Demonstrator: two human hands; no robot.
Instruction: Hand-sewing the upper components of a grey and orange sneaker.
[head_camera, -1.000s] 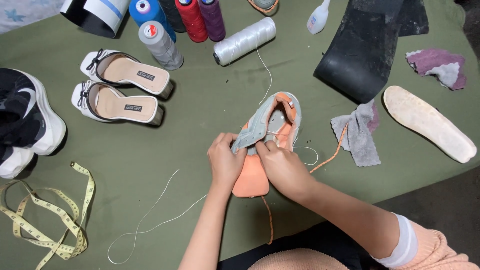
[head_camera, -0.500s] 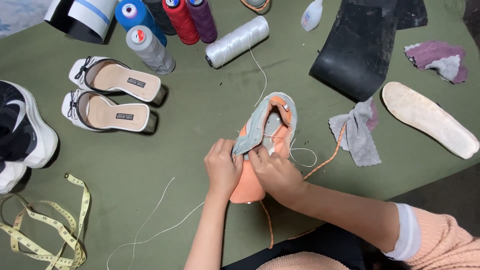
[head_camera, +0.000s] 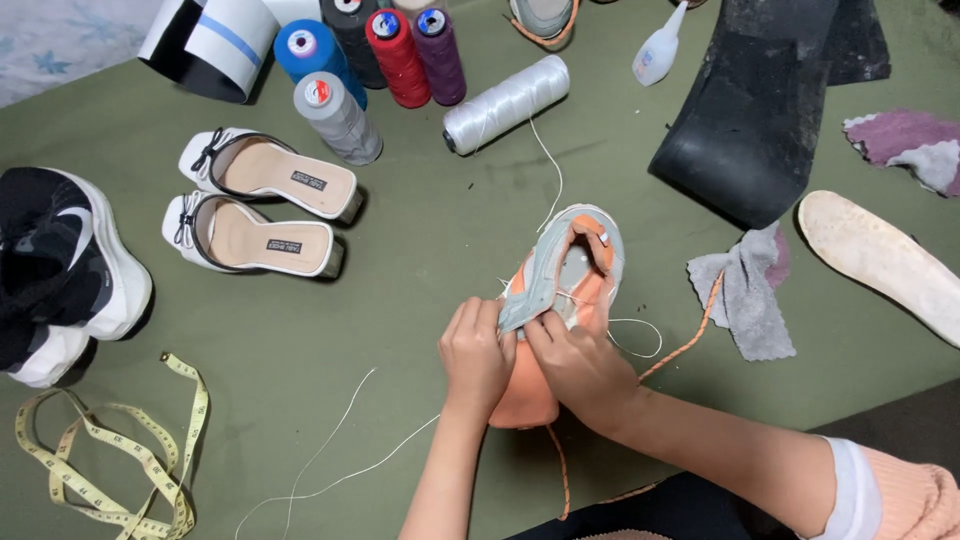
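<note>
Orange sneaker (head_camera: 560, 300) lies near the middle of the green worktop (head_camera: 420, 260), toe toward the person, and both hands are closed on it. The left hand (head_camera: 476, 358) grips the toe end with curled fingers, steadying it. The right hand (head_camera: 578, 362) pinches the grey trim (head_camera: 535, 285) along the shoe's opening between thumb and fingertips; whether it holds a needle cannot be told. White thread (head_camera: 548, 180) runs from the white spool (head_camera: 506, 104) near the far edge down to the shoe, and loose loops of it show across the opening, so the stitching of the trim looks to be under way but unfinished, with the far part of the collar seemingly not yet pulled tight. An orange lace (head_camera: 690, 335) trails loose to the right of the shoe.

Along the far edge stand thread cones: blue (head_camera: 310, 55), grey (head_camera: 335, 115), red (head_camera: 397, 55) and purple (head_camera: 438, 50), each with a round paper label on its top. A small white squeeze bottle (head_camera: 658, 48) with a pointed nozzle lies beyond them. At the far left corner sits a black and white roll (head_camera: 210, 45) with a blue stripe. The pair of white heeled mules (head_camera: 265, 205), left of centre, carry small dark rectangular labels on their insoles. A black and white sneaker (head_camera: 60, 270) sits at the left edge, and a yellow tape measure (head_camera: 120, 470) lies at the near left corner.
</note>
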